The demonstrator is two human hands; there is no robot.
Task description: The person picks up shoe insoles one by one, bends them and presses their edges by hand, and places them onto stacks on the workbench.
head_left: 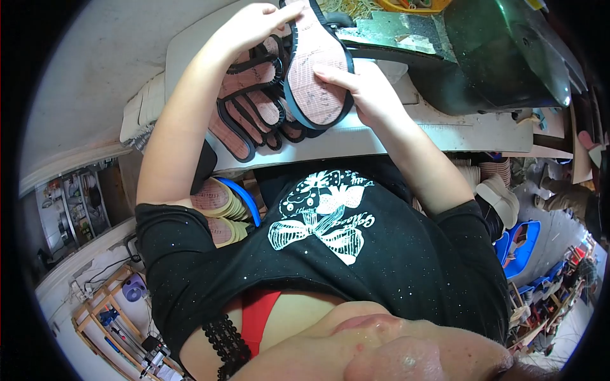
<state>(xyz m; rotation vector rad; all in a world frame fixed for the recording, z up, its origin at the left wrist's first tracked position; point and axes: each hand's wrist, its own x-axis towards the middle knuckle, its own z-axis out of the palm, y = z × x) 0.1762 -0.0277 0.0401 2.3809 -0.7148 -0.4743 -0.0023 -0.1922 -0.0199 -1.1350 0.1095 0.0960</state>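
Note:
Both hands hold a shoe sole [318, 82] with a pinkish, woven-looking top and black gathered edging, tilted up above the white table. My left hand [264, 24] is closed on its upper, narrower end, at the top edge of the view. My right hand [372, 92] grips the rounded lower end from the right side, thumb on the pink face and fingers hidden behind. Just left of it, several similar black-edged soles [251, 105] lie in an overlapping pile on the table.
A dark green machine [502, 57] stands on the white table [381, 143] at the right. Stacked pale-edged soles [219, 200] sit below the table's left part, beside a blue rim [244, 197]. A yellow-orange container [416, 5] is at the back. Blue stools or crates [524, 247] stand on the floor.

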